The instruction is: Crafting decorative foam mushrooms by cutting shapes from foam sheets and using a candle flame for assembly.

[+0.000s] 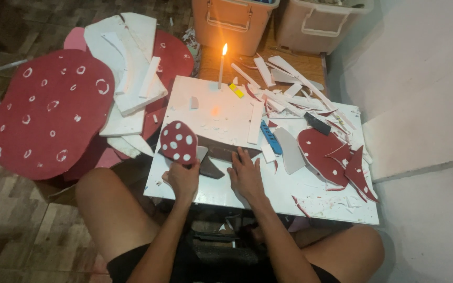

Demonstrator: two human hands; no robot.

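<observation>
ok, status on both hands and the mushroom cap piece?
Left hand grips red white-dotted mushroom cap. Right hand flat on dark foam piece. Foam scraps and lit candle crowd the white board.

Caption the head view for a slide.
Left hand holds a spotted red mushroom cutout; right hand presses on the white table.

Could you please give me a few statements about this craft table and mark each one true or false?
1. The candle at the far edge of the white table is lit. True.
2. The left hand holds a small red mushroom cap with white dots. True.
3. The right hand holds a pair of scissors. False: it rests flat on a dark brown piece, with no tool in it.
4. The large red spotted foam shape lies on the table. False: it lies off the table, to the left.
5. A blue comb-like tool lies right of the hands. True.
</observation>
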